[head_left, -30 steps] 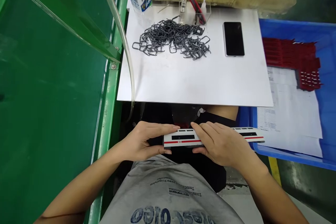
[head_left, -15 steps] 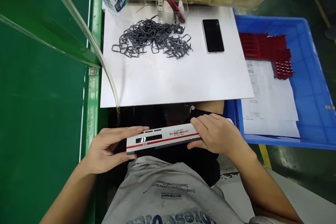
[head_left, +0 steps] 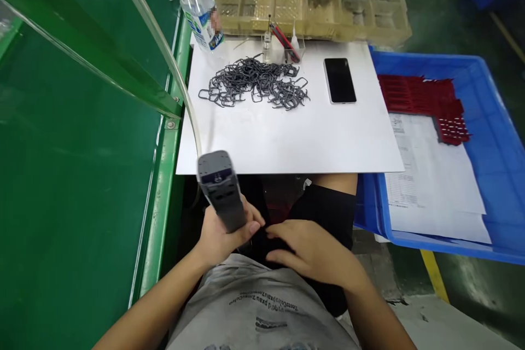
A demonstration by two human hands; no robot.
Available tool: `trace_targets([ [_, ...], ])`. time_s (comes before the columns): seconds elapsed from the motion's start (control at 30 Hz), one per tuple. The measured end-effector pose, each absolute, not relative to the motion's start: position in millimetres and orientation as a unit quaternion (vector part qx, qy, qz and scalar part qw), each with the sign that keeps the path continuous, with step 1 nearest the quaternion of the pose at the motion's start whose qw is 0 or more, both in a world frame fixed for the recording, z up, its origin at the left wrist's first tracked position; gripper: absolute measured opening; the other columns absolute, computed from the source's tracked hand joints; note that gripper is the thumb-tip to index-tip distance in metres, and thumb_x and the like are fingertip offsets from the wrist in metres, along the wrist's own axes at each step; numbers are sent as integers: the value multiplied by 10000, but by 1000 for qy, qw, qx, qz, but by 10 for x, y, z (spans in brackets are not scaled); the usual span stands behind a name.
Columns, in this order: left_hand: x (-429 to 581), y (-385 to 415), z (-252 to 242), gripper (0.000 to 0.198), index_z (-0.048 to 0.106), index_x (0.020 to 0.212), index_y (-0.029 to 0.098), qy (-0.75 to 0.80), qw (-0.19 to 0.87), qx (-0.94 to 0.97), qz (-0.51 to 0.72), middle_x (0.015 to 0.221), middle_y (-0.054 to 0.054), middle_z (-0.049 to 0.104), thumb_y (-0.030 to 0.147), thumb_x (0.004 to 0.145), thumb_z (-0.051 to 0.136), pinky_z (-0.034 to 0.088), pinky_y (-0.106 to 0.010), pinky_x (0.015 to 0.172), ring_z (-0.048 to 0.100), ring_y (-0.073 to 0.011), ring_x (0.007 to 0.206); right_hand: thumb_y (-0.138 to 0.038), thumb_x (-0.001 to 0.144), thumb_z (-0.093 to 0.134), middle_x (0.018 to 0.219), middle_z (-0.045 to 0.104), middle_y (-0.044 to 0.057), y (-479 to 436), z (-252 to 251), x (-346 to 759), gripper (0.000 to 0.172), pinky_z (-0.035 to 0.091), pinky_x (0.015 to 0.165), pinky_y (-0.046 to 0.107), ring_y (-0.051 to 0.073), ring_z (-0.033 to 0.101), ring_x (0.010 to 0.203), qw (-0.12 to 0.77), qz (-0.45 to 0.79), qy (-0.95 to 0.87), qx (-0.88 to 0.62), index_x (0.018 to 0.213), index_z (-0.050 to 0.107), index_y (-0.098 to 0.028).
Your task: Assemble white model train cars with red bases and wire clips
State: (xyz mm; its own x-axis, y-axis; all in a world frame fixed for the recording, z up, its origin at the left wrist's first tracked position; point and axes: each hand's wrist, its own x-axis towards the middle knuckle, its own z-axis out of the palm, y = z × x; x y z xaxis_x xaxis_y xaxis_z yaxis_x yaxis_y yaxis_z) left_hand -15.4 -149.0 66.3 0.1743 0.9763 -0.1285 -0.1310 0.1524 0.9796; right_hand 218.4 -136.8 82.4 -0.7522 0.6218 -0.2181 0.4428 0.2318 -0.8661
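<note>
A model train car (head_left: 223, 191) stands tilted up in my left hand (head_left: 223, 235), its dark grey underside and end facing me. The fingers of that hand are wrapped round its lower end. My right hand (head_left: 307, 251) is just to the right, apart from the car, fingers spread and holding nothing I can see. Both hands are above my lap, in front of the white board's near edge. On the white board (head_left: 287, 142) lies a tangled pile of small dark grey clip-like parts (head_left: 254, 82).
A phone (head_left: 339, 81) lies right of the pile. Behind are a water bottle (head_left: 199, 11), a small clear holder (head_left: 283, 49) with a cutter, and a compartment tray (head_left: 307, 0). A blue bin (head_left: 488, 175) holds red parts (head_left: 422, 95) and papers. A clear tube (head_left: 172, 65) hangs at left.
The train car has turned from lying level, printed white side showing, to standing up with its grey underside showing. My right hand has let go of it. The view has tilted up.
</note>
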Motion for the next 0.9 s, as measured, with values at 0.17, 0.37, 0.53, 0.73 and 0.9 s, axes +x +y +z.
trace_targets([
  [0.17,-173,-1433,681,363,647,1005,182,515,701,436,232,692,61,605,392,840,893,501,-240,425,580,-125,480,-677,1023,693,1429,754,162,-1154,766,2395,603,662,973,420,278,775,1205,397,544,-592,-443,1452,619,-258],
  [0.37,-50,-1480,506,509,674,1064,168,475,758,414,167,694,90,540,460,759,958,504,-235,426,541,-114,504,-638,1031,705,1192,840,132,-1039,645,2189,477,676,912,416,262,817,1031,401,621,-517,-431,1289,678,-238],
  [0.53,-231,-1451,436,698,687,1128,158,314,883,304,173,854,-61,772,745,807,886,584,-274,603,694,-166,627,-686,983,730,1153,818,123,-1080,550,2099,525,700,839,481,299,821,983,468,656,-451,-384,1263,658,-248],
  [0.73,-209,-1461,485,468,670,979,172,315,892,267,183,727,12,665,533,845,935,551,-249,560,619,-137,587,-822,891,748,1228,798,128,-1089,553,2095,719,665,706,376,266,796,925,451,663,-431,-414,1314,642,-251],
  [0.9,-214,-1455,492,381,702,1008,170,370,844,343,181,741,28,653,435,856,928,538,-247,587,590,-127,600,-742,939,749,626,621,-12,-1086,549,2167,588,421,497,253,127,526,550,320,646,-510,-469,750,670,-190],
])
